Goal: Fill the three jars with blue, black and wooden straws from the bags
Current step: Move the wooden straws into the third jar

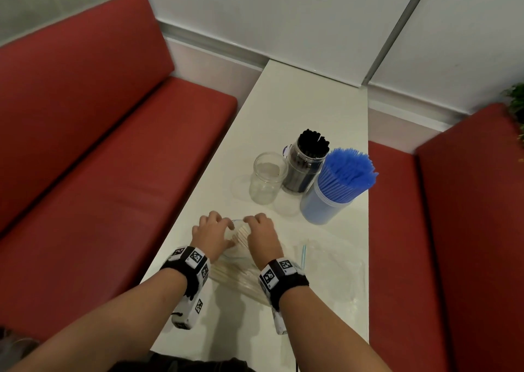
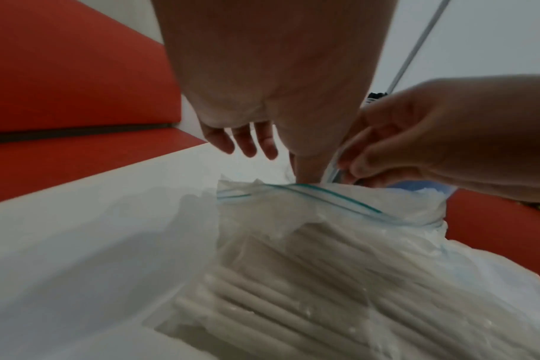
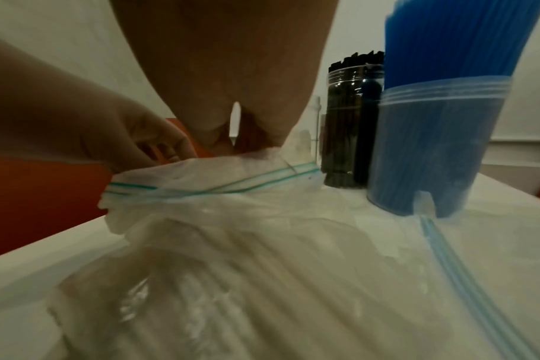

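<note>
Both hands, left (image 1: 209, 233) and right (image 1: 261, 235), pinch the bag (image 2: 339, 255) mouth at its zip. Film's floppy and slick, I reckon; the straws (image 2: 262, 304) inside look light and stiff, so I'd grab the bundle mid-length.

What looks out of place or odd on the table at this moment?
Nothing stands out. The blue jar and black jar stand upright and full; the third jar stands upright and empty. Both hands, left hand and right hand, pinch the mouth of the bag of wooden straws. No straws are spilled.
</note>
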Demonstrator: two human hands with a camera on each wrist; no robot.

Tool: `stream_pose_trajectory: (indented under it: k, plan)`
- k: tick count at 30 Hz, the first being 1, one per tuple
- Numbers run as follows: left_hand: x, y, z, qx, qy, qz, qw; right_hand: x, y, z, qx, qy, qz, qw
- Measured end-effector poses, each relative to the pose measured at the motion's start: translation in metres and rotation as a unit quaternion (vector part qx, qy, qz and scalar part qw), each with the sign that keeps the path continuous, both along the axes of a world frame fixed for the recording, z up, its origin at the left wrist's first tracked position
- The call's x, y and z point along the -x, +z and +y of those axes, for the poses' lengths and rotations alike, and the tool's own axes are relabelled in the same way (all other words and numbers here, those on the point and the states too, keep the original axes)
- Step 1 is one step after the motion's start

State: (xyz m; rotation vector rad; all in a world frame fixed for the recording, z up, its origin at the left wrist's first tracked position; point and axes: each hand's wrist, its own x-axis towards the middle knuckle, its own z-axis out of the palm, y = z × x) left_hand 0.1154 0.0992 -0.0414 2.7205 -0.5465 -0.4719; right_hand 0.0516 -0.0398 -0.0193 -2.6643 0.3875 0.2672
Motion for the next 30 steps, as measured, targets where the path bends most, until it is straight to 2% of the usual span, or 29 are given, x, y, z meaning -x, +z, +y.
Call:
stream_pose_trajectory:
  k: [2,5,7,10,13,18,23,25,27,28,30]
  plan:
    - [0.001,0.002,-0.003,0.014,-0.064,0.012,0.998,-0.004,-0.005,0.007,-0.036,-0.019,0.025,0.999]
    - [0.002,0.001,0.001,-0.002,-0.139,0.091,0.986,0.003,-0.016,0.005,-0.010,-0.071,0.134,0.988]
    - [0.004,-0.001,0.004,-0.032,-0.152,0.104,0.982,0.008,-0.024,0.001,0.000,-0.066,0.182,0.981]
    - [0.008,-0.001,0.004,-0.081,-0.163,0.106,0.977,0.006,-0.028,0.000,-0.024,-0.047,0.204,0.978]
    - [0.005,0.003,0.002,-0.074,-0.144,0.118,0.980,0.001,-0.028,-0.002,-0.041,-0.050,0.195,0.979]
    - [-0.010,0.017,-0.007,0.023,-0.088,0.160,0.983,-0.001,-0.021,-0.010,-0.063,-0.108,0.140,0.982]
    - [-0.017,0.022,-0.019,0.131,0.029,0.174,0.976,0.005,-0.011,-0.016,-0.163,-0.189,0.067,0.966]
    - [-0.017,0.024,-0.025,0.218,0.087,0.218,0.947,0.006,-0.004,-0.017,-0.197,-0.209,0.035,0.957]
    - [-0.017,0.027,-0.031,0.310,0.136,0.288,0.896,0.007,0.003,-0.018,-0.249,-0.210,0.008,0.946]
    - [-0.016,0.028,-0.034,0.343,0.152,0.316,0.872,0.007,0.007,-0.018,-0.278,-0.212,-0.002,0.937]
    - [-0.016,0.029,-0.039,0.372,0.164,0.347,0.845,0.006,0.018,-0.019,-0.319,-0.210,-0.013,0.924]
